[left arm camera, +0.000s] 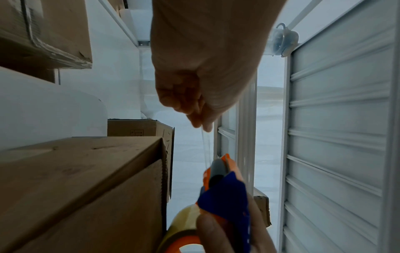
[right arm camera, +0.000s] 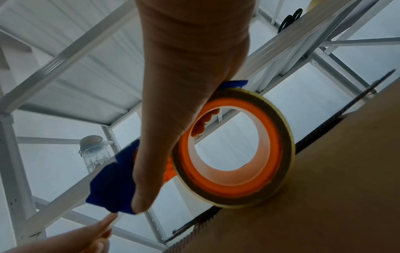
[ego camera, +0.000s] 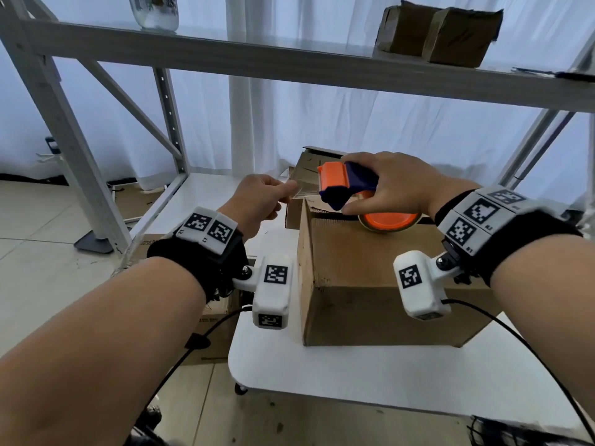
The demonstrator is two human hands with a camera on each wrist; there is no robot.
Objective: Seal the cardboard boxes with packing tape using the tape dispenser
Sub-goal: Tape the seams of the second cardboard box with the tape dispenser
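1. On the white tabletop point(ego camera: 354, 378) stands the cardboard box point(ego camera: 370, 284), its top flaps folded shut.
2. Above the box's far left top edge, the right hand point(ego camera: 391, 185) grips the orange-and-blue tape dispenser point(ego camera: 346, 183); its tape roll point(ego camera: 389, 222) rests on the box top.
3. Just left of the box's top corner, the left hand point(ego camera: 257, 201) pinches the free end of the clear tape point(ego camera: 302, 189) between thumb and fingers, stretched out from the dispenser head.
4. Behind the box sits a second box point(ego camera: 309, 165) with raised flaps.
5. High above the box, a grey metal shelf point(ego camera: 289, 62) carries a taped brown box point(ego camera: 438, 35) and a glass jar point(ego camera: 154, 11).
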